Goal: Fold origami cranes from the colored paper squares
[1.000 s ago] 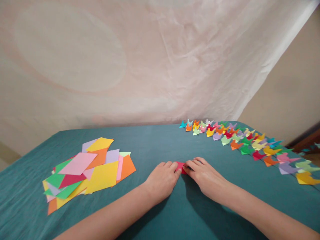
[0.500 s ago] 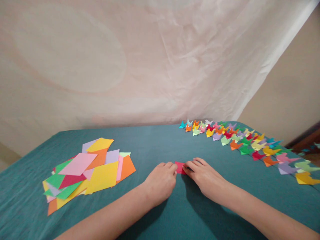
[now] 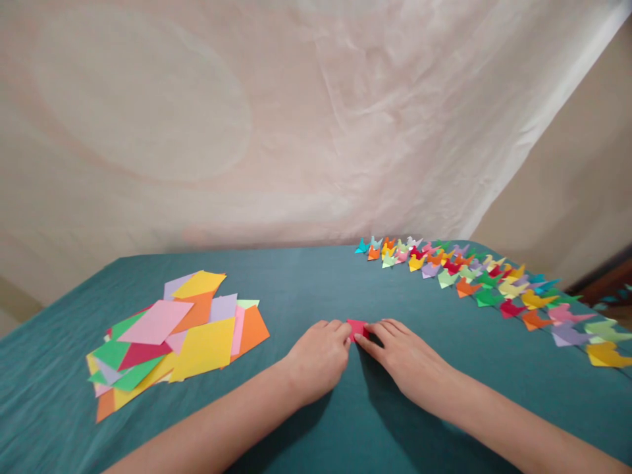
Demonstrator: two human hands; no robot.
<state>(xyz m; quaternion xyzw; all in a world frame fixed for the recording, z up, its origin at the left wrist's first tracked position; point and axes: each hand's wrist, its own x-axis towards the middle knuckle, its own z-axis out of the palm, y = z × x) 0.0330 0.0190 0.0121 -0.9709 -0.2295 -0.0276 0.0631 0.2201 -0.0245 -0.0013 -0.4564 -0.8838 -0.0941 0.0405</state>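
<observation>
A small folded red paper lies on the teal tablecloth at the centre. My left hand rests beside it with curled fingers, fingertips pressing its left edge. My right hand lies on the cloth with fingers stretched toward the paper, fingertips pressing its right side. Most of the paper is hidden between the fingertips.
A loose pile of coloured paper squares lies at the left. Rows of several small folded paper birds run along the right side toward the table's edge. A pale wrinkled sheet hangs behind the table.
My right hand has slid a little to the left over the red paper, covering more of it. My left hand has barely moved.
</observation>
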